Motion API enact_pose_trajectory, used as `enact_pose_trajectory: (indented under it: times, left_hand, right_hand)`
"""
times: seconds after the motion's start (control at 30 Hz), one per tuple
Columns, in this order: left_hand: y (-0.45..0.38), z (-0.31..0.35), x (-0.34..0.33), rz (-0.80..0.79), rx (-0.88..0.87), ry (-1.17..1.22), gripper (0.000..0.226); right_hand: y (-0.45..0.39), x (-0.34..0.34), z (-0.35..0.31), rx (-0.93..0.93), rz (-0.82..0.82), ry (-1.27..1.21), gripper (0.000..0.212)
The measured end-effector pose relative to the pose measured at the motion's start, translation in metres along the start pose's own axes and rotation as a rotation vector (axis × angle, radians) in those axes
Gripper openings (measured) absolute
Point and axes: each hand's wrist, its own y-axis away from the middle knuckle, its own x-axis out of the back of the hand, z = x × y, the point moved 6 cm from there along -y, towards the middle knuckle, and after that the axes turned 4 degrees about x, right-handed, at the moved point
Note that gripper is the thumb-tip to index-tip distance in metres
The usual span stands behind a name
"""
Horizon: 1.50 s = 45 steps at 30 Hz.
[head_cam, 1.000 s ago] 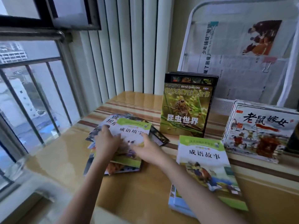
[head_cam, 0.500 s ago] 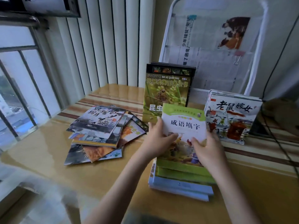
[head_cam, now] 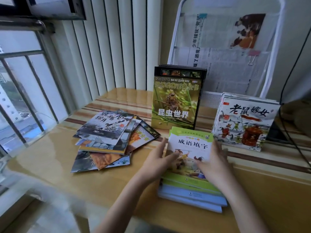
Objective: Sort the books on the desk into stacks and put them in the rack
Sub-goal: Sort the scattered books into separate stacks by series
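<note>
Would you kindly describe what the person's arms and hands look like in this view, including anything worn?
Both forearms are bare as far as the frame shows: no sleeves, gloves or watch visible. The left hand and right hand show no rings or markings. The fingers look slender with short nails.

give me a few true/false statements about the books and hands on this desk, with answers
1. The green-topped book lies on top of the near stack. True.
2. The insect book lies flat on the desk. False: it stands upright.
3. The left hand and right hand are at opposite sides of the green-topped book. True.
4. The loose pile lies right of the near stack. False: it lies left.
5. Newspaper is clipped to the white rack. True.
</note>
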Motion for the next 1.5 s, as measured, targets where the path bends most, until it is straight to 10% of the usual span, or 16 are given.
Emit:
enact_pose_trajectory:
  times: [0.13,0.27,0.43,0.8,1.03,1.2,1.5]
  left_hand:
    - [0.003,0.022,0.095,0.295,-0.192,0.038,0.031]
    - [-0.002,0.000,0.230,0.800,0.013,-0.306,0.030]
    - [-0.029,-0.058,0.261,0.498,0.340,-0.621,0.053]
    - [0.005,-0.042,0.198,0.544,0.025,-0.956,0.065]
    - [0.020,-0.033,0.191,0.588,-0.067,-0.454,0.028]
    - [0.008,-0.043,0.209,0.558,0.147,-0.344,0.064]
    - [0.004,-0.036,0.233,0.473,0.028,0.300,0.015]
  right_hand:
    - [0.001,-0.003,-0.084,0.374,0.107,-0.207,0.074]
    - [-0.031,-0.053,-0.145,0.323,-0.220,-0.425,0.065]
    - [-0.068,-0.117,-0.175,0.122,-0.423,-0.394,0.065]
    - [-0.101,-0.146,-0.142,-0.232,-0.224,-0.956,0.064]
    - [-0.100,-0.138,-0.132,-0.207,-0.195,-0.981,0.035]
    - [-0.092,-0.124,-0.142,-0.109,-0.217,-1.100,0.043]
    - [-0.096,-0.113,-0.147,0.073,-0.127,-1.125,0.055]
